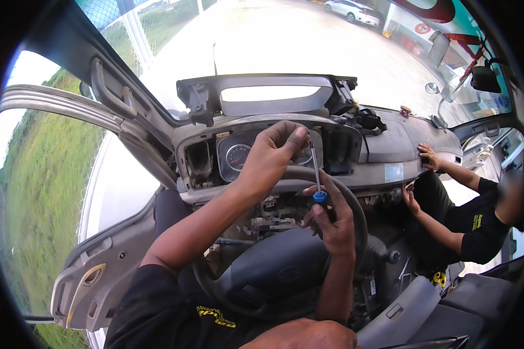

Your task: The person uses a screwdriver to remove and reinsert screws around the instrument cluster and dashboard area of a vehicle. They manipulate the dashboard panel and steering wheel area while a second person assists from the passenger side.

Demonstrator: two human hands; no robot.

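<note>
Nearest, the right hand (332,224) is closed round the blue-and-black plastic handle of a slim steel-shafted screwdriver (317,183), held upright above the grey steering wheel (285,267). Looks light and rigid; the thin shaft could slip off a screw, so the handle seems the place to grip, as held. Beyond, the left hand (273,157) pinches the shaft's tip at the round-dialled instrument cluster (239,157) in the stripped grey dashboard (390,145). Far right, another person's hands (428,157) rest on the dash edge.

Instrument cluster (239,157) sits behind the steering wheel (285,273); open door (99,273) left
</note>
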